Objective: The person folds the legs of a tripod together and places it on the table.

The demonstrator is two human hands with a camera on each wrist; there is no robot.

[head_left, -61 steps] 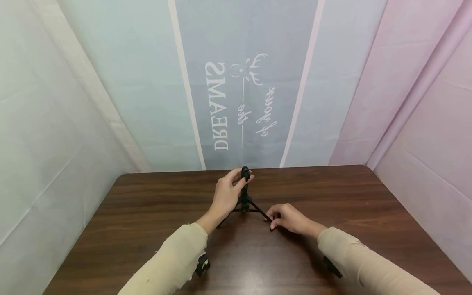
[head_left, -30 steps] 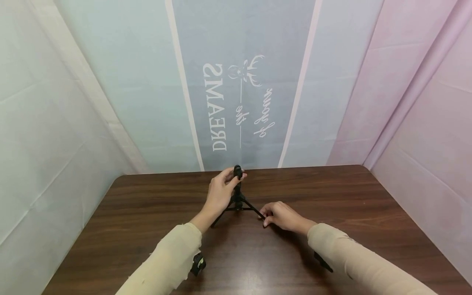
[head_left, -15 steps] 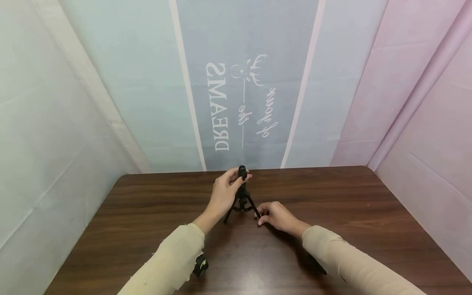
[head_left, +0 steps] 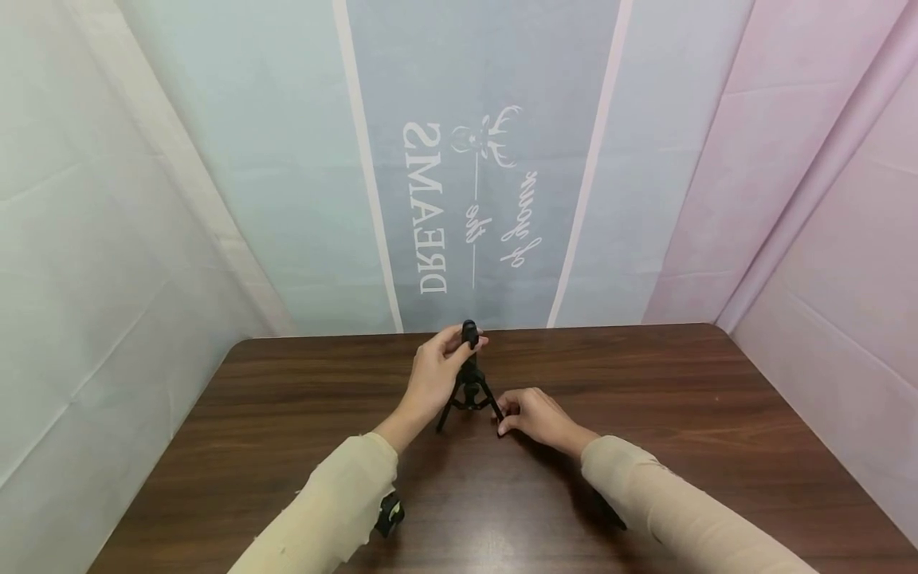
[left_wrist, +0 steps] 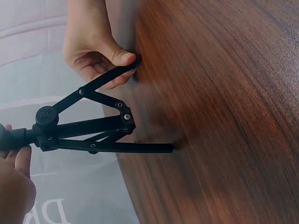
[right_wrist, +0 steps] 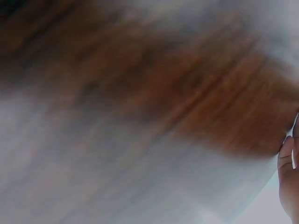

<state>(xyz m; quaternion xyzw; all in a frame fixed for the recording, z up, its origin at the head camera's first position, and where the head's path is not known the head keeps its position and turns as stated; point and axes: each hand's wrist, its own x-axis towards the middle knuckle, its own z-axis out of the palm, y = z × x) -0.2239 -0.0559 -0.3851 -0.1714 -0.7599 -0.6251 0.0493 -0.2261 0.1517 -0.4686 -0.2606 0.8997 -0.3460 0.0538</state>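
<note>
A small black tripod [head_left: 470,379] stands upright near the back of the table, its legs partly spread. My left hand [head_left: 433,373] grips its top, thumb in front and fingers behind. With thumb and fingertips my right hand [head_left: 534,414] pinches the lower end of the right leg. In the left wrist view the tripod [left_wrist: 84,128] shows its braces and a round knob, and the right hand [left_wrist: 93,51] holds one leg near its foot. Only part of the right hand [right_wrist: 288,172] appears at the right edge of the blurred right wrist view.
The dark wood-grain table [head_left: 688,399] reaches back to a printed cloth backdrop [head_left: 473,199] with mirrored lettering. Pale cloth walls stand on both sides. A black wrist strap piece [head_left: 390,514] hangs under the left sleeve.
The tripod's legs have drawn in closer to the centre. My right hand has moved left with the leg it pinches, while the left hand keeps its grip on the top.
</note>
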